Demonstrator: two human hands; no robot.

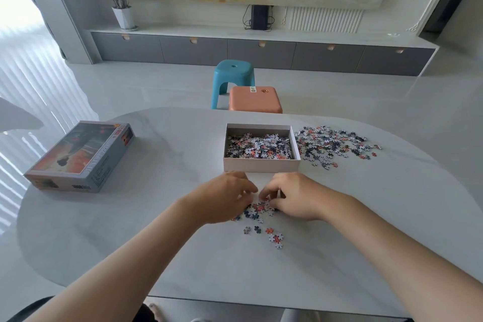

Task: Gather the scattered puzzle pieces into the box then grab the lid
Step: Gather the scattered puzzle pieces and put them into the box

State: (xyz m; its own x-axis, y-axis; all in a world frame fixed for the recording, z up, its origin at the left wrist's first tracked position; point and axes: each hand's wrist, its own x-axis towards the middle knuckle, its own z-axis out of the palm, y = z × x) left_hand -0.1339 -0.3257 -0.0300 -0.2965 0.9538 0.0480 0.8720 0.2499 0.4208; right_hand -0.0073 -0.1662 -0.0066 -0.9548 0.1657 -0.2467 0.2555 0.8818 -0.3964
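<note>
Head view, single entry.

Table (130,230): pale, rounded, carries everything listed.

Box (261,163): open, white-walled, toward the far edge at centre, already part-filled with pieces.

Loose pieces, far-right group (337,142): a broad scatter just beside the box's right wall, running toward the table's right edge.

Loose pieces, near group (257,210): a small cluster in front of the box's near wall, with a few strays (274,236) trailing toward the near edge.

Lid (81,155): printed top up, near the left edge, well apart from the box.

Left hand (224,197) and right hand (292,196): fingers curled inward, narrow, cupped together around the near cluster; whether pieces are actually pinched cannot be told.

Beyond the far edge: blue stool (232,78), orange stool (254,99).

Risks, as judged: small flat pieces may slip from a two-handed scoop and drop short of the box wall; the strays nearest the edge could be swept off by a forearm; the large right-hand scatter is easily overlooked before reaching for the lid.
</note>
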